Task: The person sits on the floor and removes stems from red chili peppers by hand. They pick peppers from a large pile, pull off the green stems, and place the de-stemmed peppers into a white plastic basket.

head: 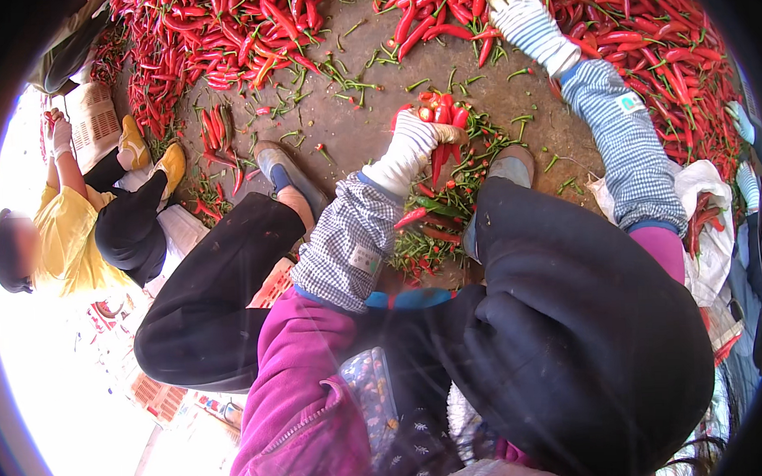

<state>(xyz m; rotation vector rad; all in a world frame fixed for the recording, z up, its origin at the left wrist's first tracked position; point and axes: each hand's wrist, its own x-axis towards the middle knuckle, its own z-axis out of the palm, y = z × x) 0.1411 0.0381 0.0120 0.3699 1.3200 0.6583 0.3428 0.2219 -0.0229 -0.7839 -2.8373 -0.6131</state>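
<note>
My left hand point(412, 142), in a striped glove, is closed around a bunch of red chili peppers point(441, 113). Their cut or stemless ends face up, and some tips hang below the fingers. My right hand point(528, 28), gloved alike, reaches to the near edge of a large heap of red chili peppers point(632, 46). Its fingertips are among the peppers, and whether they pinch one is unclear. Under my left hand, between my shoes, lies a mound of green pepper stems point(419, 249) with a few whole peppers on it.
Another heap of red chilies point(191, 43) spreads at the upper left. Loose green stems point(350, 82) litter the brown floor point(364, 125). A co-worker in a yellow top point(72, 239) sits at left beside a plastic crate point(93, 119). A white sack point(710, 195) lies at right; another person's gloved hand point(739, 121) shows beyond.
</note>
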